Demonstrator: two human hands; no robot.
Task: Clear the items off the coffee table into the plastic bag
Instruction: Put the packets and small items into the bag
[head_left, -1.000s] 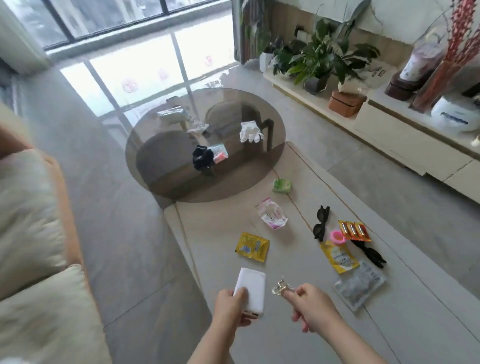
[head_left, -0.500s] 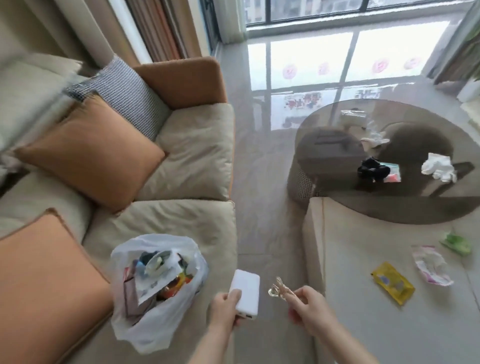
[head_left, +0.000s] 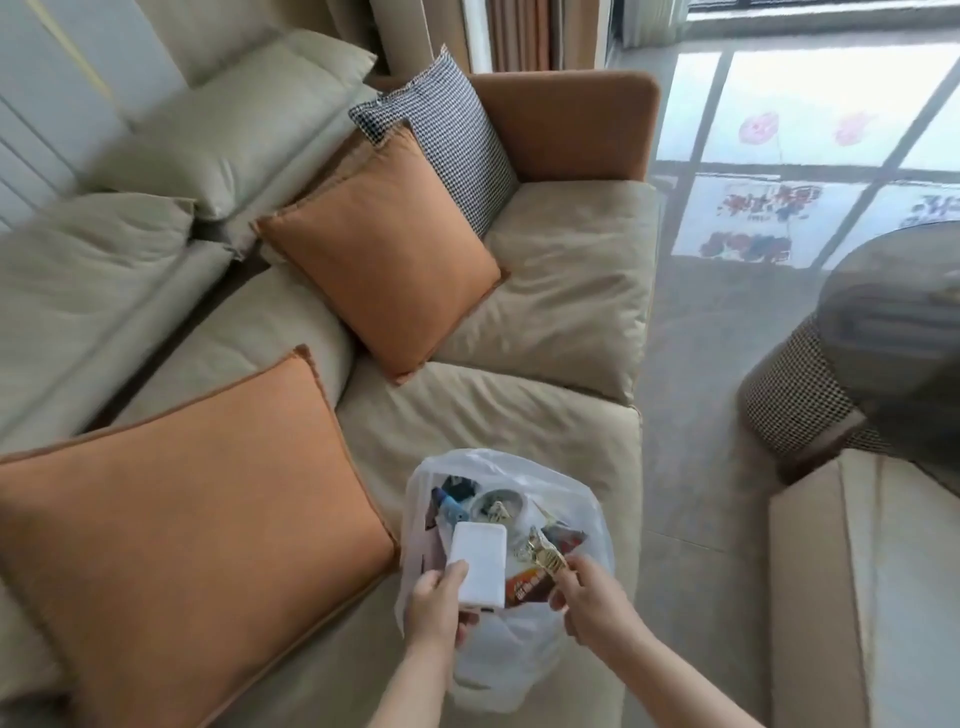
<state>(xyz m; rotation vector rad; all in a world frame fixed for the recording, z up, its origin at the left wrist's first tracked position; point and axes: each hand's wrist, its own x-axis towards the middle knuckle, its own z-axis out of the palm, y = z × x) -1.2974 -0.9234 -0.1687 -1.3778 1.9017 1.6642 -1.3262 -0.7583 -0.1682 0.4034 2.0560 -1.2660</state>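
Note:
A translucent white plastic bag (head_left: 587, 499) stands open on the sofa seat, holding several packets and small items. My left hand (head_left: 435, 597) grips a white power bank (head_left: 478, 564) by its lower end, just over the bag's mouth. My right hand (head_left: 589, 597) pinches a small gold hair clip (head_left: 546, 557) above the right side of the bag's opening. Only the near corner of the beige coffee table (head_left: 852, 571) shows at the right edge; the items on it are out of view.
The beige sofa (head_left: 519, 415) carries two orange cushions (head_left: 171, 519) and a checkered one (head_left: 452, 150). A strip of grey floor (head_left: 696, 441) separates sofa and table. A round smoked-glass table (head_left: 893, 322) on a checkered base stands at the far right.
My view has swung left from the coffee table to the sofa. Both hands, still holding the power bank and the clip, have moved from beside the table to over the open bag.

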